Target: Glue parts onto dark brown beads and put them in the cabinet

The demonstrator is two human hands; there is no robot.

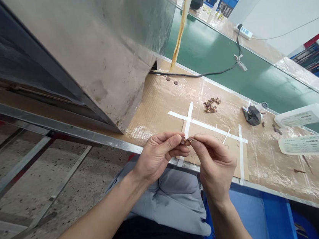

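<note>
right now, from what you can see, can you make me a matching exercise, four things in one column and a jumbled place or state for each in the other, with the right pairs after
Things
1. small copper-coloured part
2. copper-coloured pile
3. upper bottle
4. black cable

Places and states
A. blue-tipped, at the right of the picture
B. pinched between the left hand and right hand
C. running across the green surface
D. heaped beyond the white tape

Right pairs: 1-B, 2-D, 3-A, 4-C
</note>
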